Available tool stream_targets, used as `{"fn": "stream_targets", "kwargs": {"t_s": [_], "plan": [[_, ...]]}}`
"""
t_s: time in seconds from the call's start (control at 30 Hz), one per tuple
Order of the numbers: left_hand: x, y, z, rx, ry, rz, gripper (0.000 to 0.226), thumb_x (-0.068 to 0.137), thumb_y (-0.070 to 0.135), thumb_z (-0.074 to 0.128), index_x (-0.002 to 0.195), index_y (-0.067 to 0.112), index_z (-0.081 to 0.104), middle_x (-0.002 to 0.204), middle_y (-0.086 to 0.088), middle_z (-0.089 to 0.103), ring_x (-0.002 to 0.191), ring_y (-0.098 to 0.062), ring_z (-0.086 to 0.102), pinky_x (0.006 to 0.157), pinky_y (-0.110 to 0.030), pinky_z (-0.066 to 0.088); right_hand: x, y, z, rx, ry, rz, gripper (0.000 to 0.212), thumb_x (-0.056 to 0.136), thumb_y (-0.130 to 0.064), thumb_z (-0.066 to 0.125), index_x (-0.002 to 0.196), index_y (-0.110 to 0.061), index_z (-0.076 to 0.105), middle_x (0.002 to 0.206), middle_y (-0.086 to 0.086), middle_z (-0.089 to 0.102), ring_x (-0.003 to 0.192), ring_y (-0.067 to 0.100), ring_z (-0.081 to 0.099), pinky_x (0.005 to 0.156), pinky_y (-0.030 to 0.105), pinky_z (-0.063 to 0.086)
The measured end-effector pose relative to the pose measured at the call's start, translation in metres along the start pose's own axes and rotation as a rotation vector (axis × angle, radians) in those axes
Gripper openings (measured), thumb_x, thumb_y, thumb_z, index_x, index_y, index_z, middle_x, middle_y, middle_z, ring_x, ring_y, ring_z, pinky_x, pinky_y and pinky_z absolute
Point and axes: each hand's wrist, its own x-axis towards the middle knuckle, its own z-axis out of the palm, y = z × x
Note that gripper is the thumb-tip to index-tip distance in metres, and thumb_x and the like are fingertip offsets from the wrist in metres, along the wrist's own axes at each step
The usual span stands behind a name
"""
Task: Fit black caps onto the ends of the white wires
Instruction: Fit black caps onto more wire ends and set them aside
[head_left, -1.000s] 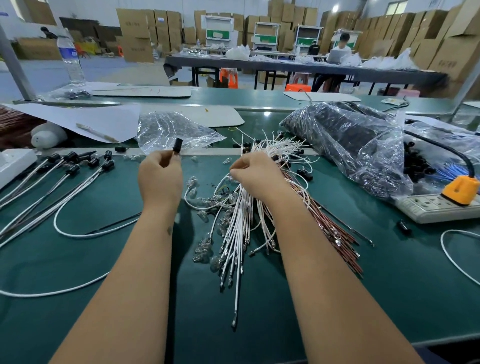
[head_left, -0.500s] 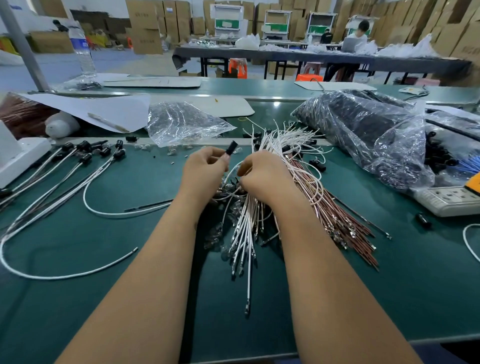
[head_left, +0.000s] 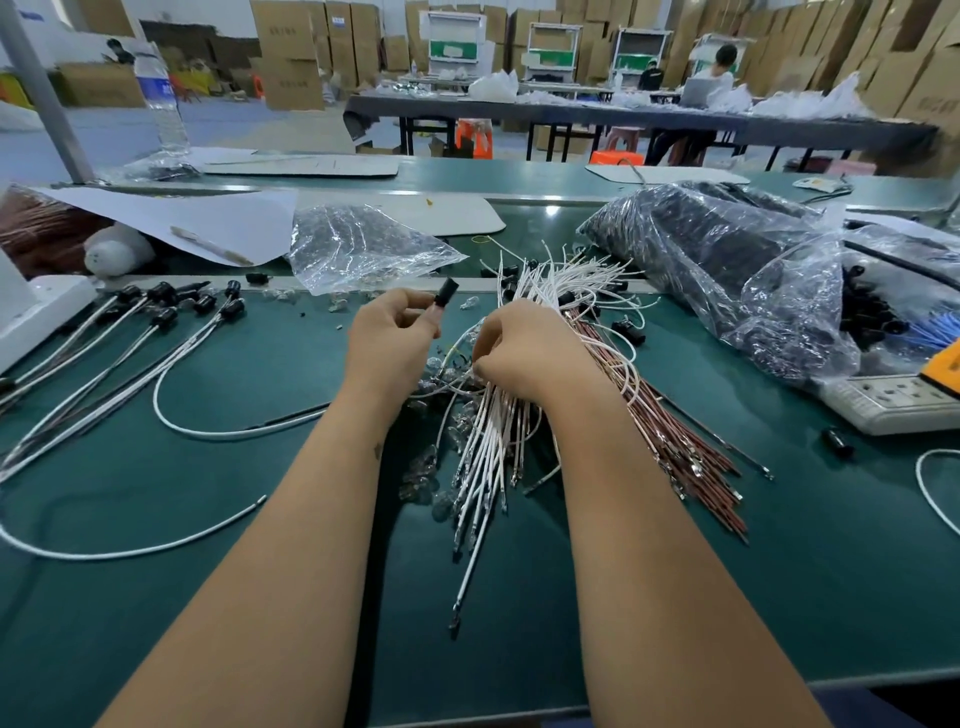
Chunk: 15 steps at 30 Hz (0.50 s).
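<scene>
My left hand (head_left: 387, 338) pinches a black cap (head_left: 445, 292) between thumb and fingertips, holding it upright above the green table (head_left: 156, 571). Close beside it, my right hand (head_left: 524, 348) rests curled on the pile of white wires (head_left: 485, 441), its fingers pinching a wire from the bundle. Brown wires (head_left: 691, 457) lie along the pile's right side. Small clear bulbs (head_left: 423, 478) are scattered under the wires. Finished white wires with black caps (head_left: 166, 312) lie fanned out at the left.
A clear plastic bag (head_left: 358, 244) lies behind my hands. A big bag of black parts (head_left: 727, 260) sits at the right, with loose black caps (head_left: 867, 317) beside it. A power strip (head_left: 904, 402) lies at the right edge, a white machine base (head_left: 36, 312) at the left.
My left hand has moved right, bringing the black cap close to my right hand. The right hand stays on the wire pile. The view has shifted left.
</scene>
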Motion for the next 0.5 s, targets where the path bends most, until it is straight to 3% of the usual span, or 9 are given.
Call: {"fn": "stream_targets", "kwargs": {"t_s": [0.27, 0.4, 0.5], "plan": [[-0.0005, -0.0003, 0.0017, 0.027, -0.06, -0.041, 0.006, 0.093, 0.015, 0.06, 0.091, 0.017, 0.065, 0.068, 0.002, 0.061, 0.053, -0.008, 0.043, 0.049, -0.018, 0.037, -0.0006, -0.0005, 0.0006, 0.101, -0.146, -0.065, 0.018, 0.086, -0.015, 0.064, 0.097, -0.022, 0.077, 0.093, 0.002, 0.073, 0.087, 0.018, 0.065, 0.082, 0.031, 0.054], [-0.0006, -0.0001, 0.0019, 0.059, -0.072, -0.039, 0.008, 0.093, 0.013, 0.059, 0.095, 0.014, 0.067, 0.07, 0.002, 0.062, 0.057, -0.006, 0.047, 0.055, -0.016, 0.04, 0.0, -0.0001, -0.0004, 0.127, -0.2, -0.077, 0.018, 0.086, -0.014, 0.068, 0.1, -0.022, 0.076, 0.089, -0.003, 0.069, 0.084, 0.012, 0.062, 0.067, 0.017, 0.044], [-0.0017, 0.0014, 0.0017, 0.057, -0.069, -0.038, 0.008, 0.093, 0.012, 0.059, 0.095, 0.012, 0.067, 0.07, 0.0, 0.062, 0.057, -0.007, 0.046, 0.052, -0.014, 0.039, 0.0022, 0.0012, 0.0022, 0.116, -0.202, -0.078, 0.018, 0.086, -0.012, 0.067, 0.101, -0.019, 0.075, 0.091, 0.0, 0.068, 0.086, 0.015, 0.062, 0.073, 0.022, 0.044]]}}
